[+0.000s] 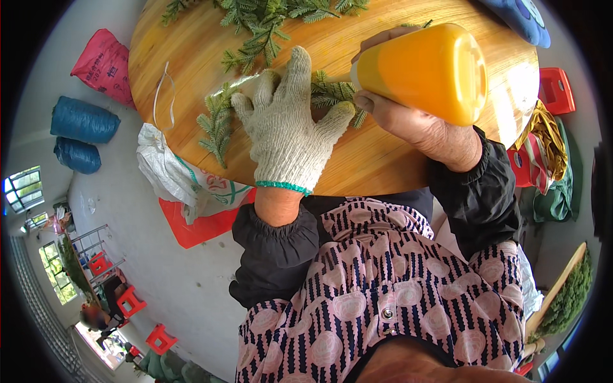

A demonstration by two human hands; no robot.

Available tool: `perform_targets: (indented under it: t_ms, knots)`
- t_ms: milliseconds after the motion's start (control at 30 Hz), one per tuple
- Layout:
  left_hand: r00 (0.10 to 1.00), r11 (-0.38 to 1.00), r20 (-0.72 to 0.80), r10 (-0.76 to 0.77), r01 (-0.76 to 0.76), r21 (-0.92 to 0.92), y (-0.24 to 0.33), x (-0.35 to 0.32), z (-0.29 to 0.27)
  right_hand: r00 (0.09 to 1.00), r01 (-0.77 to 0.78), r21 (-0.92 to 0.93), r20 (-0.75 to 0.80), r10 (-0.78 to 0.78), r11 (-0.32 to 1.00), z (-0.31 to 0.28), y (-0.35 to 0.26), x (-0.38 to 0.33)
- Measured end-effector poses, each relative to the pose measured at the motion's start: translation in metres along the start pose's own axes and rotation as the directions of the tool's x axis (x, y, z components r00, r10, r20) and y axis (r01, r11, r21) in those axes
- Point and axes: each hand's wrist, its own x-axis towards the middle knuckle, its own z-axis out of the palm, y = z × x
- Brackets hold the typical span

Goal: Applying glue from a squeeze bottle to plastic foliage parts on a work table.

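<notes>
My left hand (287, 131), in a cream knitted glove with a green cuff edge, lies with fingers spread over the wooden table. Beneath and beside it are artificial fir sprigs; one green sprig (218, 124) shows to its left, and another sprig (333, 96) emerges between its index finger and thumb. My bare right hand (408, 124) grips a yellow squeeze bottle (431, 73), tilted on its side with the nozzle end toward the sprig by my left thumb. Whether the nozzle touches that sprig I cannot tell. More fir branches (262, 29) lie at the table's far side.
The round wooden table (377, 169) bears a blue cushion-like item (520, 19) at its far right. White sacking (166, 163) hangs at its left edge. Left on the floor are a pink sack (102, 67) and blue bundles (83, 121); a red stool (557, 90) stands right.
</notes>
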Motion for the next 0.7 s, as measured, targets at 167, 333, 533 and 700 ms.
perform_targets:
  t_ms: [167,333,533,700]
  knots:
    - [1.0,1.0,0.006,0.007,-0.007,-0.013,0.003,0.002,0.002,0.996,-0.072,0.138,-0.038,0.078,0.988,-0.002,-0.008,0.003]
    - [1.0,1.0,0.03,0.003,-0.003,-0.011,0.0,0.002,0.003,0.982,0.185,-0.166,0.061,-0.177,0.969,-0.009,-0.022,0.017]
    - [0.998,0.998,0.045,0.04,-0.042,0.046,-0.001,0.002,0.007,0.99,0.134,-0.13,0.05,-0.128,0.982,-0.003,-0.011,-0.007]
    - [0.998,0.993,0.05,0.049,-0.054,0.104,-0.001,-0.001,0.006,1.0,-0.004,0.003,0.018,0.004,1.0,-0.006,-0.011,-0.012]
